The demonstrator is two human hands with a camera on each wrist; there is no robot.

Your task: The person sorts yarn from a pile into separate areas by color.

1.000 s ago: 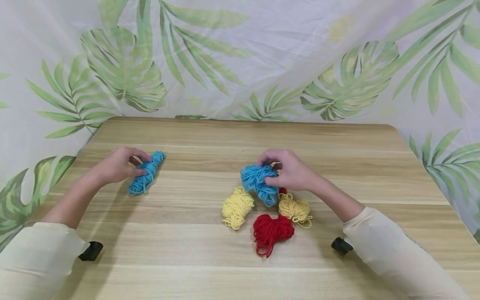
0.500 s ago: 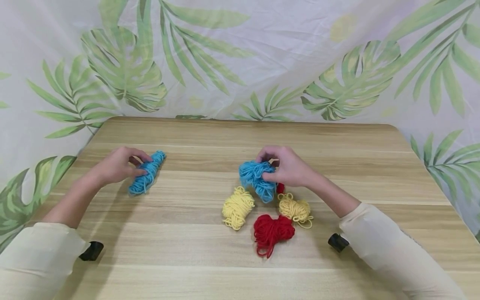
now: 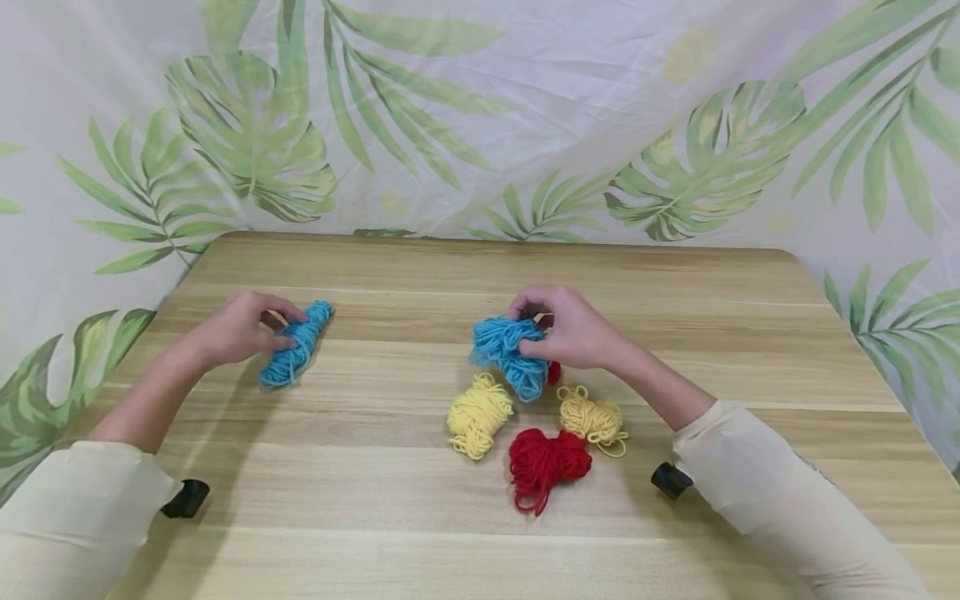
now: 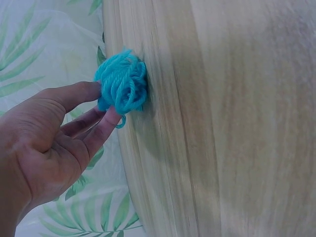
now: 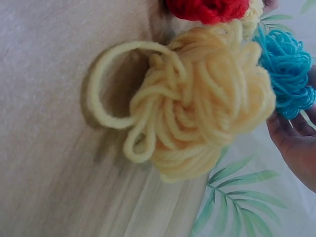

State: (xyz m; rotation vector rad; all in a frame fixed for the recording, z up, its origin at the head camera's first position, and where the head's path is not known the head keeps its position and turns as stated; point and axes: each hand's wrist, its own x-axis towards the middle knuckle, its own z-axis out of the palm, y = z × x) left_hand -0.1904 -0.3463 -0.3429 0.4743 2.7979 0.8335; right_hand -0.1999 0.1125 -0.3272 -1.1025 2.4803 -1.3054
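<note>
At the table's left, my left hand point(image 3: 243, 329) holds a long blue yarn skein point(image 3: 303, 346) between thumb and fingers; the left wrist view shows the blue skein point(image 4: 123, 84) end-on at the fingertips. My right hand point(image 3: 573, 329) pinches a second, looser bundle of blue yarn point(image 3: 502, 346). Just in front of that bundle lies a pale yellow skein point(image 3: 478, 417). A red skein point(image 3: 547, 467) sits nearer me, beside a deeper yellow skein point(image 3: 591, 418) with loose loops. Some red yarn point(image 3: 554, 372) peeks out behind the right hand's bundle, mostly hidden.
The wooden table point(image 3: 360, 517) has a rounded far edge close to a leaf-patterned cloth point(image 3: 450, 108). Black camera mounts point(image 3: 186, 498) hang under both sleeves. In the right wrist view the deeper yellow skein point(image 5: 207, 98) looms large in front of the hand.
My right hand has shifted a little left and away from me, carrying its blue yarn along. My left hand and the skein in it stay put.
</note>
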